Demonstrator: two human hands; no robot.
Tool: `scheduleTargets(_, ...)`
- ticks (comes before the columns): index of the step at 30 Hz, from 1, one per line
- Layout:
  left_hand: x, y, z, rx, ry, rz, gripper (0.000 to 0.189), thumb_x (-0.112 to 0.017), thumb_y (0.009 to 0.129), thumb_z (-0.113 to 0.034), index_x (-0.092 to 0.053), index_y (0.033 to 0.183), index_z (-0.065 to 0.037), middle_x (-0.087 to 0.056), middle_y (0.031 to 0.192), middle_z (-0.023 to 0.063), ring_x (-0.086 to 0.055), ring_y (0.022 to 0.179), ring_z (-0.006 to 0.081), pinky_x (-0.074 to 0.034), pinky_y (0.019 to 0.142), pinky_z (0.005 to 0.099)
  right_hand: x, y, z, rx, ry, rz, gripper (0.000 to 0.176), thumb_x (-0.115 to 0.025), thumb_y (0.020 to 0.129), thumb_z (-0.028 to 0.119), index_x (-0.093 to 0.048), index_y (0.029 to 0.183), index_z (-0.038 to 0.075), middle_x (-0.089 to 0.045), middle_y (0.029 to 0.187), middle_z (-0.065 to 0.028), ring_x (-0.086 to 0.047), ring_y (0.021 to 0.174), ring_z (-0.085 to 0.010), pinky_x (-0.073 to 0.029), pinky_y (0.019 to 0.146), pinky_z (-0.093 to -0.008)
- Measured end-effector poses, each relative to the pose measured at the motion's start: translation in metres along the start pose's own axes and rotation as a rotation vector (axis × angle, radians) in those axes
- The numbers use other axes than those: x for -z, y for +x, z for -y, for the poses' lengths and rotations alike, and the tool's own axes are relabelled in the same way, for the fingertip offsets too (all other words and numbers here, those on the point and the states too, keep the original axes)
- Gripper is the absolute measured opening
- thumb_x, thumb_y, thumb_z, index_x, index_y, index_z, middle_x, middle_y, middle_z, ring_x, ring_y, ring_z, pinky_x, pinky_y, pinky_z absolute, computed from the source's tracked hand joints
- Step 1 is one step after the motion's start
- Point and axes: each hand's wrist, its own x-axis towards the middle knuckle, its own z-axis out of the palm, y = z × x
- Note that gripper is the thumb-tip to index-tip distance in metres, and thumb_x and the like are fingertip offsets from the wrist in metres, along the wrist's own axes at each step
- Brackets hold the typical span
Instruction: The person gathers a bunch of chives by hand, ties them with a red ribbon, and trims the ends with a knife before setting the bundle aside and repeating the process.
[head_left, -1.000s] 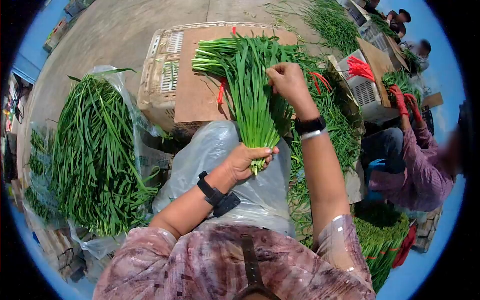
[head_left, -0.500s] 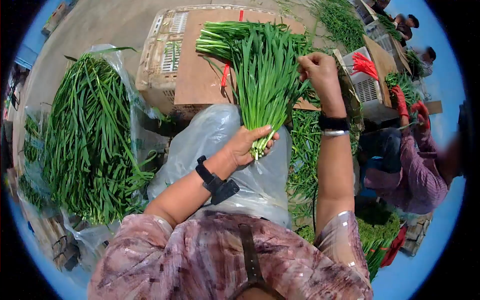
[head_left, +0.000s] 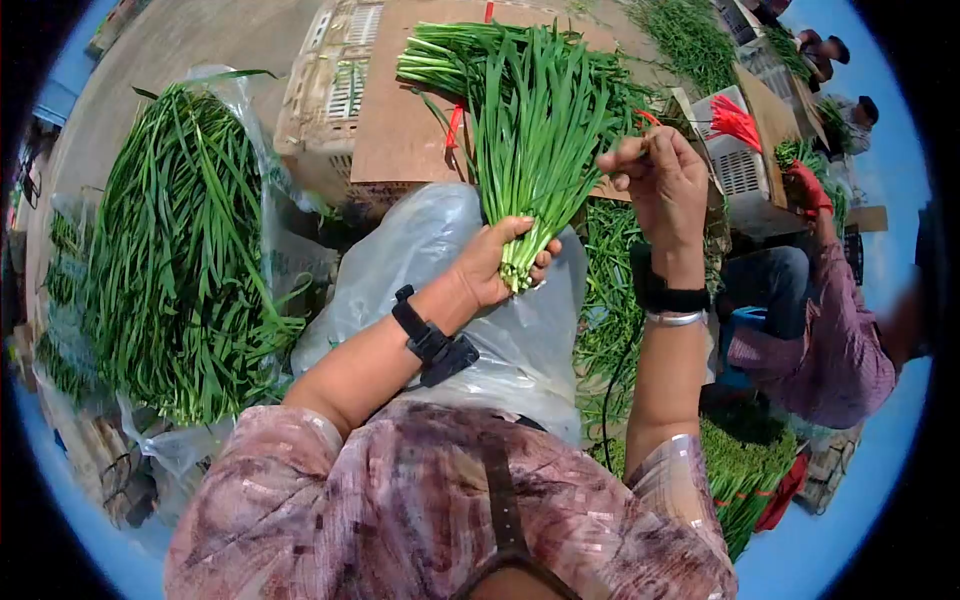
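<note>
My left hand (head_left: 497, 262) is closed around the pale stem ends of a bunch of garlic chives (head_left: 530, 150), whose green leaves fan out away from me. To the right of the leaves I hold up my right hand (head_left: 660, 175), its fingers pinched together; what is between them, if anything, I cannot make out. A short red strip (head_left: 648, 117) shows just beyond those fingers. Behind the bunch, another bundle of chives (head_left: 430, 62) lies on a cardboard sheet (head_left: 395, 130) with a red tie strip (head_left: 455, 127) on it. Clear plastic (head_left: 400, 270) covers my lap.
At left, a large heap of chives (head_left: 180, 260) sits in a plastic bag. The cardboard rests on a crate (head_left: 310, 110). At right stand a white crate (head_left: 738, 170) with red strips (head_left: 735, 122) and a co-worker in a checked sleeve (head_left: 845, 345) and red glove (head_left: 812, 188).
My right hand has moved slightly right and nearer to me, its fingers turned more into view. The bunch in my left hand sits slightly higher in view. The co-worker's arms have shifted.
</note>
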Motion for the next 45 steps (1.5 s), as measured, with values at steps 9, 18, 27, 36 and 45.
scheduleTargets(9, -0.008, -0.003, 0.001, -0.067, 0.072, -0.06, 0.022, -0.047, 0.089, -0.015, -0.049, 0.103, 0.002, -0.06, 0.09, 0.0166, -0.06, 0.067, 0.0194, -0.052, 0.054, 0.0322, -0.051, -0.067, 0.006, 0.343, -0.248, 0.199, 0.013, -0.049, 0.092, 0.01, -0.044, 0.084, 0.001, -0.053, 0.068, -0.0065, -0.051, 0.057, -0.0128, -0.043, 0.052, -0.025)
scheduleTargets(18, -0.017, -0.011, 0.0, -0.103, 0.144, -0.067, 0.022, -0.055, 0.09, -0.018, -0.052, 0.103, -0.001, -0.062, 0.09, 0.0136, -0.061, 0.068, 0.0171, -0.053, 0.054, 0.0299, -0.06, -0.102, 0.002, 0.387, -0.249, 0.219, 0.015, -0.053, 0.091, 0.013, -0.046, 0.085, 0.001, -0.053, 0.067, -0.0062, -0.05, 0.057, -0.015, -0.044, 0.057, -0.0263)
scheduleTargets(27, -0.013, -0.009, 0.003, -0.234, 0.553, -0.024, 0.021, -0.059, 0.086, -0.014, -0.054, 0.104, -0.004, -0.062, 0.091, 0.0079, -0.061, 0.077, 0.0165, -0.054, 0.066, 0.0291, -0.092, -0.088, 0.012, 0.285, -0.428, 0.331, 0.013, -0.052, 0.091, 0.01, -0.044, 0.086, 0.002, -0.05, 0.066, -0.0049, -0.045, 0.054, -0.0111, -0.04, 0.049, -0.0249)
scheduleTargets(36, -0.021, 0.002, 0.013, -0.239, 0.435, -0.213, 0.014, -0.055, 0.088, -0.013, -0.054, 0.098, -0.003, -0.063, 0.081, 0.01, -0.059, 0.06, 0.0137, -0.049, 0.049, 0.0255, -0.119, -0.115, -0.006, 0.489, -0.541, 0.546, 0.016, -0.067, 0.079, 0.006, -0.052, 0.082, -0.001, -0.057, 0.068, -0.0102, -0.057, 0.058, -0.0223, -0.046, 0.053, -0.0301)
scheduleTargets(45, -0.001, -0.002, 0.002, -0.115, 0.341, 0.0, 0.027, -0.064, 0.081, -0.008, -0.053, 0.105, -0.001, -0.062, 0.088, 0.0128, -0.06, 0.067, 0.0148, -0.053, 0.059, 0.0264, -0.002, -0.069, 0.027, 0.03, 0.05, -0.314, 0.023, -0.049, 0.095, 0.019, -0.042, 0.077, 0.007, -0.04, 0.063, -0.0004, -0.042, 0.052, -0.012, -0.034, 0.045, -0.0227)
